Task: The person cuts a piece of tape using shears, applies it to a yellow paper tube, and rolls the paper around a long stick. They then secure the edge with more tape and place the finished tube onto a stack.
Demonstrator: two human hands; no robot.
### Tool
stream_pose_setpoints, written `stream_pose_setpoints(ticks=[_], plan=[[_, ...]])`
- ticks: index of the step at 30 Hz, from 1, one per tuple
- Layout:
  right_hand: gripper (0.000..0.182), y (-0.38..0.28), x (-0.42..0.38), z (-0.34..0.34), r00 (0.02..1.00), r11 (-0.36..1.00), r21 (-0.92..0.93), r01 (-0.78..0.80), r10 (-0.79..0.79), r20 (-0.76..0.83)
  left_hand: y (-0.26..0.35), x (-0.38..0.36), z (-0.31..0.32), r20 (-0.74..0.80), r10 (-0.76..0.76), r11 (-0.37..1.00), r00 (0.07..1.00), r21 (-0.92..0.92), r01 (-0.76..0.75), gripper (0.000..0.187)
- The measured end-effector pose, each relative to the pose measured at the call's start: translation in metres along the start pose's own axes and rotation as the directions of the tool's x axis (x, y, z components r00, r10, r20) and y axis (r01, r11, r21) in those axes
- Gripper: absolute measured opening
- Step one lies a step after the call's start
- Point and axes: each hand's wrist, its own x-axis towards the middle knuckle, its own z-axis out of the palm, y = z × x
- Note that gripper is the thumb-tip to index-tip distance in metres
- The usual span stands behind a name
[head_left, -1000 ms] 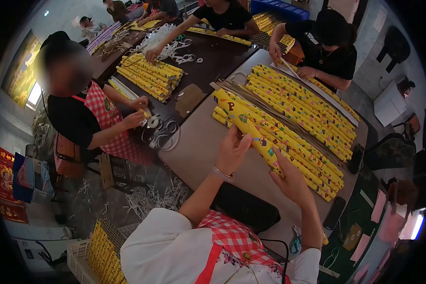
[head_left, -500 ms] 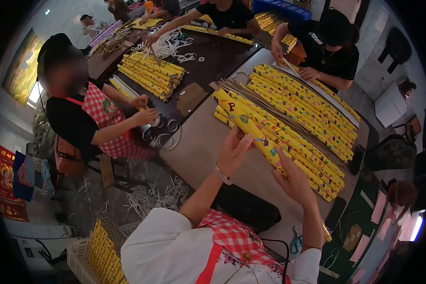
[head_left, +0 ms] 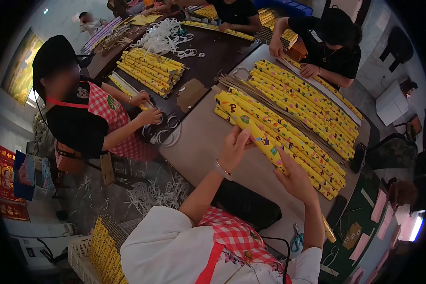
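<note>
Both my hands are on a yellow wrapping paper roll [head_left: 257,136], printed with letters and gift boxes, which slants across the near side of a row of similar rolls [head_left: 300,147]. My left hand [head_left: 234,146] grips it near its middle, thumb on top and the other fingers underneath. Around its lower right end curls my right hand [head_left: 296,176], thumb along the near side and some fingers hidden behind the paper. Brown paper strips [head_left: 232,85] lie between this row and a second row of yellow rolls [head_left: 303,106].
Before me on the table lie a black pouch [head_left: 247,207] and blue-handled scissors [head_left: 296,239]. At left, a person's hands [head_left: 146,108] work near white tape loops [head_left: 168,132]. Another person's hands [head_left: 309,70] rest at a white strip across the table. A crate [head_left: 83,260] holds more rolls.
My hands and the roll stay almost in place. The person at left has turned and lowered their hands slightly. At the back, an arm has drawn away from the white strips.
</note>
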Motion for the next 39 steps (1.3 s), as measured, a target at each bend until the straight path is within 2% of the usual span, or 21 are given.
stream_pose_setpoints(ticks=[3, 6, 9, 11, 12, 13, 14, 15, 17, 19, 20, 22, 25, 29, 33, 35, 36, 39], plan=[[0.063, 0.002, 0.001, -0.004, 1.000, 0.999, 0.042, -0.005, 0.004, 0.017, 0.000, -0.001, 0.000, 0.026, -0.017, 1.000, 1.000, -0.012, 0.018, 0.040], [0.063, 0.000, 0.003, -0.005, 0.999, 0.996, 0.087, -0.016, 0.012, 0.037, 0.000, -0.001, -0.001, 0.062, 0.041, 0.998, 0.997, -0.043, -0.038, 0.037], [0.064, 0.001, 0.004, -0.006, 0.999, 0.995, 0.096, -0.027, 0.023, 0.043, -0.001, 0.000, -0.002, 0.071, 0.043, 0.989, 0.997, -0.144, -0.033, 0.039], [0.064, 0.005, 0.006, -0.004, 0.998, 0.995, 0.091, -0.034, 0.029, 0.051, -0.008, 0.001, -0.003, 0.031, 0.083, 0.996, 0.996, -0.022, -0.083, 0.039], [0.064, 0.011, 0.008, 0.000, 0.998, 0.997, 0.061, 0.042, -0.044, 0.038, -0.012, 0.002, -0.001, 0.032, 0.078, 0.997, 0.996, -0.022, -0.077, 0.039], [0.065, 0.014, 0.008, 0.002, 0.993, 0.993, 0.030, 0.115, -0.116, 0.026, -0.017, 0.003, 0.002, -0.035, 0.068, 0.990, 0.997, 0.127, -0.063, 0.042], [0.065, 0.015, 0.008, 0.003, 0.994, 0.994, 0.032, 0.108, -0.108, 0.025, -0.020, 0.003, 0.004, -0.101, 0.069, 0.961, 0.993, 0.273, -0.039, 0.045], [0.064, 0.013, 0.010, 0.004, 0.995, 0.993, 0.079, 0.084, -0.088, 0.038, -0.019, 0.002, 0.007, -0.097, 0.062, 0.962, 0.993, 0.272, -0.033, 0.045], [0.064, 0.010, 0.012, 0.003, 0.997, 0.990, 0.126, 0.056, -0.063, 0.049, -0.014, -0.001, 0.013, -0.135, 0.014, 0.999, 0.991, 0.046, -0.008, 0.046], [0.062, 0.005, 0.012, -0.002, 0.986, 0.990, 0.129, -0.059, 0.038, 0.160, -0.011, -0.002, 0.010, -0.105, -0.007, 1.000, 0.994, 0.012, 0.009, 0.048], [0.062, 0.010, 0.011, 0.000, 0.986, 0.989, 0.132, -0.063, 0.041, 0.161, -0.010, -0.001, 0.008, -0.077, -0.023, 1.000, 0.997, -0.022, 0.021, 0.049], [0.061, 0.021, 0.012, 0.005, 0.986, 0.987, 0.019, 0.162, -0.162, 0.039, -0.013, 0.001, 0.003, -0.030, -0.023, 0.999, 0.999, -0.027, 0.022, 0.050], [0.062, 0.017, 0.013, 0.002, 0.993, 0.995, 0.072, 0.069, -0.075, 0.089, -0.008, 0.000, 0.000, 0.063, -0.026, 0.998, 0.998, -0.046, 0.029, 0.050], [0.062, 0.015, 0.013, 0.002, 0.993, 0.997, 0.047, 0.068, -0.072, 0.091, 0.001, -0.004, -0.004, 0.199, -0.047, 0.991, 0.979, -0.111, 0.070, 0.049], [0.063, 0.017, 0.014, 0.001, 0.992, 0.995, 0.075, 0.059, -0.067, 0.105, 0.000, -0.005, -0.006, 0.223, -0.043, 0.985, 0.974, -0.154, 0.078, 0.051], [0.063, 0.016, 0.015, 0.000, 0.992, 0.993, 0.109, 0.054, -0.066, 0.110, -0.007, -0.006, -0.004, 0.222, 0.043, 0.998, 0.974, -0.055, -0.032, 0.051], [0.064, 0.015, 0.016, 0.000, 0.992, 0.992, 0.117, 0.049, -0.062, 0.111, -0.009, -0.006, -0.004, 0.224, 0.040, 0.998, 0.974, -0.054, -0.029, 0.051], [0.064, 0.018, 0.019, 0.001, 0.990, 0.992, 0.107, 0.059, -0.072, 0.120, -0.014, -0.005, -0.004, 0.199, 0.039, 0.990, 0.979, -0.139, -0.011, 0.048]])
